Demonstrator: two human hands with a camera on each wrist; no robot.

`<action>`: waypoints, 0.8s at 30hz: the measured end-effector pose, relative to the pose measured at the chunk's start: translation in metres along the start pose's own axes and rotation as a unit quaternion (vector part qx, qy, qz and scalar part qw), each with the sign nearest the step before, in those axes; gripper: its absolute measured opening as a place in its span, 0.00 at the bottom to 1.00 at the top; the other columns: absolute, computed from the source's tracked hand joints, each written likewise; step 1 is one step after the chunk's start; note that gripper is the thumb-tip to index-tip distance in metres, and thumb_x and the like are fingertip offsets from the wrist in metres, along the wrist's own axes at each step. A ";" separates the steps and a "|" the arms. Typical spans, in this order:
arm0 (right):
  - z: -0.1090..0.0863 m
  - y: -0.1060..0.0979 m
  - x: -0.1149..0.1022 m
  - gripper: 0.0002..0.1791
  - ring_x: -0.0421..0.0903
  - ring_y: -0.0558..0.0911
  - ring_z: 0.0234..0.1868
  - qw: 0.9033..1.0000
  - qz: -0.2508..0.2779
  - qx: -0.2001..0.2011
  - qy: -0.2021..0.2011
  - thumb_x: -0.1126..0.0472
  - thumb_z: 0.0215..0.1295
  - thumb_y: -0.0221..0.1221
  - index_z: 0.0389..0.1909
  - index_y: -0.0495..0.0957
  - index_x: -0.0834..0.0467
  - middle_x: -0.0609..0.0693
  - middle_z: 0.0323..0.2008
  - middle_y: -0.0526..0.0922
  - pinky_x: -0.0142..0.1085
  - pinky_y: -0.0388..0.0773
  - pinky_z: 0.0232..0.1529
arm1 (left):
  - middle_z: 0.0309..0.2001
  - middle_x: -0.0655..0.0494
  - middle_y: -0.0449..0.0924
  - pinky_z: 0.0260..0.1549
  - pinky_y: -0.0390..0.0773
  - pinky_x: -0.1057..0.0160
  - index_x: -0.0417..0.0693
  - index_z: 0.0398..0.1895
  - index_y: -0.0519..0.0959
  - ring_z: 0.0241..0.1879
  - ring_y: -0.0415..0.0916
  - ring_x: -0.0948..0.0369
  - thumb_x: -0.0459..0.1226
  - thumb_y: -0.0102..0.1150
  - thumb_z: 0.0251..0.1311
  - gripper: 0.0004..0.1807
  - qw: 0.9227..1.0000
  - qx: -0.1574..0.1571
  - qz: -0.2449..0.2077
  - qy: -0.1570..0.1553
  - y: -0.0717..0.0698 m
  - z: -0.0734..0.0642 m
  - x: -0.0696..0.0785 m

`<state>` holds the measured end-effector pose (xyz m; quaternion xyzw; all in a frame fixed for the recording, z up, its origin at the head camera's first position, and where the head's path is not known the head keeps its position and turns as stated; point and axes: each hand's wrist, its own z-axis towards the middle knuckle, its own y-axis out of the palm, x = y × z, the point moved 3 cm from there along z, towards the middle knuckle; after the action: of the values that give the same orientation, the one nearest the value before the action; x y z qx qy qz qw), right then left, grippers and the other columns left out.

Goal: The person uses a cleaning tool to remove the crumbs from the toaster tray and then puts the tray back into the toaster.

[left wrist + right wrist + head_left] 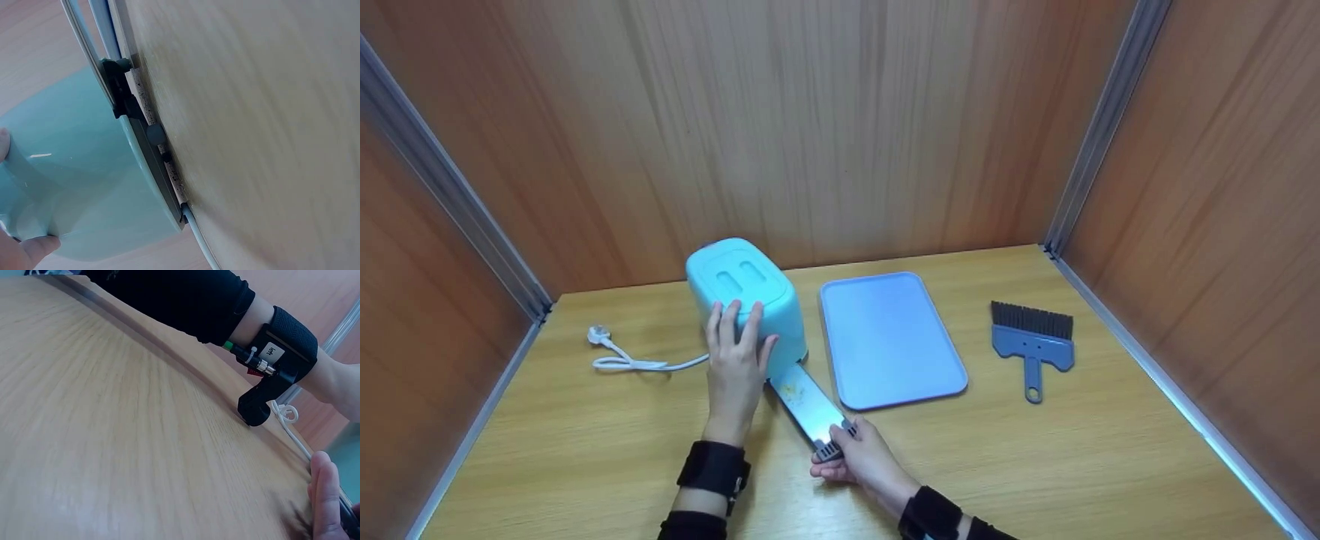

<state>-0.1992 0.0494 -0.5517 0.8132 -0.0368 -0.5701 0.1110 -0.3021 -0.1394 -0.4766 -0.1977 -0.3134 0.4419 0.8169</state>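
Right hand (866, 454) grips metal tray (810, 403) at base of toaster (780, 301)

The turquoise toaster stands near the back edge of the counter (577, 450), left of that edge's middle. The left hand (735, 375) lies against it, fingers straight and spread up over the top, thumb along the side, touching without clasping.

The right hand pinches the grey slotted end of the narrow metal tray. The tray slants from there up to the toaster's base; how much of it sits inside is hidden. Yellowish crumbs (793, 391) lie on its surface close to the toaster.

A white cord (682, 366) runs from the toaster toward the counter's left edge, its plug (598, 335) nearest the back left corner. Right of the toaster, the blue tray (892, 341) lies flat, its far end near the back edge. A blue brush (1033, 346) with dark bristles lies near the counter's right edge, bristles toward the back edge and handle pointing away from it.
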 end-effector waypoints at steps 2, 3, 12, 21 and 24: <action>-0.001 -0.001 0.001 0.14 0.44 0.90 0.25 1.000 0.000 -0.001 0.002 0.61 0.86 0.48 0.60 0.62 0.67 0.63 0.35 0.88 0.34 0.90 0.32 | 0.76 0.37 0.67 0.68 0.74 0.30 0.52 0.76 0.74 0.81 0.56 0.33 0.45 0.69 0.72 0.31 1.000 -0.002 0.000 -0.002 0.000 0.000 0.000; -0.002 -0.002 0.001 0.14 0.44 0.90 0.25 1.000 0.001 -0.002 0.004 0.61 0.86 0.48 0.59 0.62 0.67 0.63 0.35 0.88 0.34 0.90 0.32 | 0.76 0.38 0.66 0.69 0.74 0.30 0.52 0.76 0.74 0.81 0.56 0.33 0.45 0.69 0.72 0.31 1.000 -0.002 -0.001 -0.003 0.001 0.000 0.000; -0.009 -0.009 0.004 0.10 0.45 0.91 0.27 1.000 0.000 -0.009 0.010 0.60 0.87 0.48 0.52 0.61 0.64 0.62 0.34 0.89 0.32 0.89 0.32 | 0.73 0.37 0.69 0.64 0.79 0.31 0.50 0.74 0.76 0.79 0.59 0.32 0.44 0.71 0.70 0.31 1.000 0.014 0.012 0.015 0.000 0.000 0.000; -0.015 -0.018 0.005 0.10 0.44 0.91 0.26 1.000 0.005 -0.003 0.018 0.59 0.87 0.48 0.52 0.61 0.63 0.60 0.34 0.89 0.32 0.89 0.31 | 0.75 0.37 0.68 0.65 0.78 0.31 0.51 0.75 0.75 0.80 0.57 0.33 0.44 0.70 0.71 0.31 1.000 0.005 0.005 0.006 -0.001 0.001 0.000; -0.018 -0.021 0.004 0.10 0.43 0.90 0.26 1.000 0.012 -0.002 0.018 0.59 0.87 0.48 0.51 0.60 0.63 0.60 0.33 0.88 0.31 0.89 0.30 | 0.75 0.37 0.68 0.66 0.77 0.30 0.51 0.75 0.75 0.80 0.57 0.33 0.44 0.70 0.71 0.31 1.000 0.001 0.003 0.002 -0.001 0.001 0.001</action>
<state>-0.1820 0.0713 -0.5543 0.8226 -0.0434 -0.5542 0.1197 -0.3021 -0.1388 -0.4747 -0.1984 -0.3108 0.4442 0.8165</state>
